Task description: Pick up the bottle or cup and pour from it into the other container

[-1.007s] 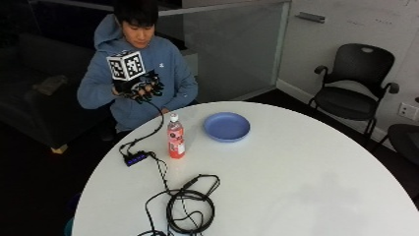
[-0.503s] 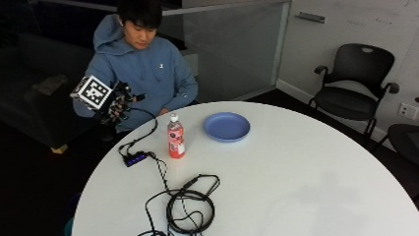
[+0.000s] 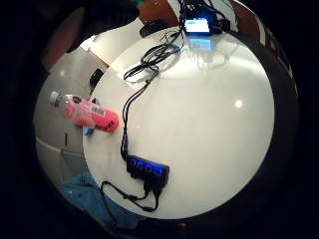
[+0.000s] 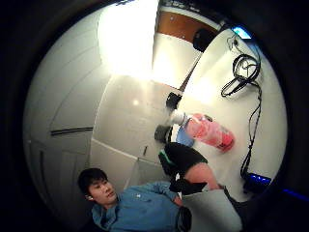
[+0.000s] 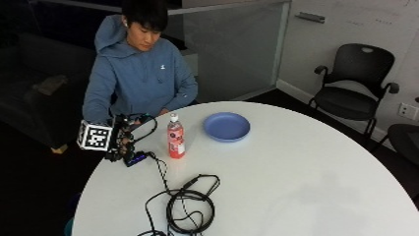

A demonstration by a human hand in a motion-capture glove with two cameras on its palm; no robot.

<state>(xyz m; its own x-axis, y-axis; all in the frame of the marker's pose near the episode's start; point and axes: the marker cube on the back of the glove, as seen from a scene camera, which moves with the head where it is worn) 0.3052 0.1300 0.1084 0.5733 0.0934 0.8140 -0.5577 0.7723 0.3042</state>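
While the bottle (image 5: 175,137) stands upright on the table (image 5: 294,187) beside the blue plate (image 5: 226,126), the right hand (image 5: 121,142) hovers near it; its grasp cannot be told. Both palm views show the bottle apart; approach sideways, clear of the cables (image 3: 149,64).

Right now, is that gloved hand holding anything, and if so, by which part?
Nothing is held. The gloved right hand hovers at the table's edge, apart from the pink bottle, which stands upright and untouched beside the blue plate.
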